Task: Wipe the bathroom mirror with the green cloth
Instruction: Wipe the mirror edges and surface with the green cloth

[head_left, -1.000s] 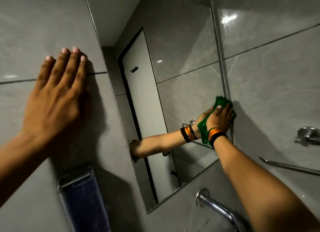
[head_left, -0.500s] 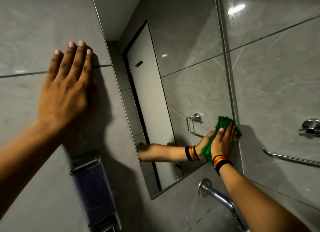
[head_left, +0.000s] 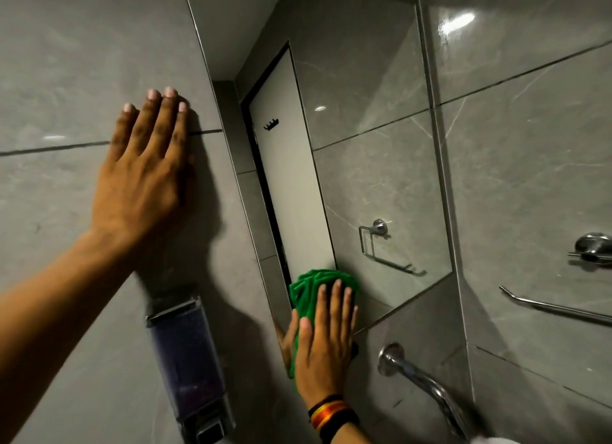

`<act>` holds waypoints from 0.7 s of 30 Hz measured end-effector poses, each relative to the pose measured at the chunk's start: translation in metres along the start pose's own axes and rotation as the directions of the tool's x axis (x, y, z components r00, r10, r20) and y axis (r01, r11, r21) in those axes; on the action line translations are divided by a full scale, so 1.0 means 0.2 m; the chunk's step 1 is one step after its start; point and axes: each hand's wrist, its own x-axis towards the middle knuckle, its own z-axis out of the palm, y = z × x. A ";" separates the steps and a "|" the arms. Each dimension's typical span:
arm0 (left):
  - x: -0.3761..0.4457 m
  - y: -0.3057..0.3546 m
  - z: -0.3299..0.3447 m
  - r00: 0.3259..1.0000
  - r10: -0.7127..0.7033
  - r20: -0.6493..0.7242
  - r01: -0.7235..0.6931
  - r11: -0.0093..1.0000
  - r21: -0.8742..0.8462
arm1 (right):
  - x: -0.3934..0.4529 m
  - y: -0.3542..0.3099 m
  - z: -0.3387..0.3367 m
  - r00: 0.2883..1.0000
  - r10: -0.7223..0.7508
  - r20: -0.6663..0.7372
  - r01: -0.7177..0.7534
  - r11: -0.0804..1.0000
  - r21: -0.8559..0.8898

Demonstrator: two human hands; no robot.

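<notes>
1. The right hand [head_left: 326, 347] lies flat on the green cloth [head_left: 314, 288], pressing it against the lower left corner of the mirror [head_left: 371, 165]. The fingers [head_left: 336, 298] are straight and close together, not curled round the cloth; the palm and finger pads pin it to the glass, with the thumb along the cloth's left side.
2. The cloth is bunched and shows mostly above and to the left of the fingertips, with a strip running down under the palm.
3. The relation that matters: nearly all the unwiped-looking glass lies above and to the right of the fingers. The mirror's long axis runs upward from the fingertips, so the next stroke probably goes up or across to the right.
4. The right hand is the nearer one and already on the glass; its forearm comes up from below, wrist wearing striped bands [head_left: 331, 415].
5. The left hand [head_left: 142, 178] is spread flat and empty on the tiled wall [head_left: 66, 62], well to the left of the mirror, apparently bracing. A soap dispenser [head_left: 188, 370] hangs below it.
</notes>
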 end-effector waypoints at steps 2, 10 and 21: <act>0.00 0.00 -0.01 1.000 0.003 0.018 -0.003 1.000 0.003 | -0.06 -0.06 0.02 0.999 -0.026 0.039 0.027 0.999 -0.033; -0.01 0.01 -0.05 0.998 -0.011 0.057 0.011 1.000 -0.002 | -0.07 -0.10 -0.01 0.996 -0.059 0.065 0.064 0.996 -0.068; 0.00 0.01 -0.14 0.989 -0.007 0.149 0.011 0.999 -0.032 | 0.47 -0.50 -0.09 0.988 -0.130 -0.082 0.140 0.982 0.125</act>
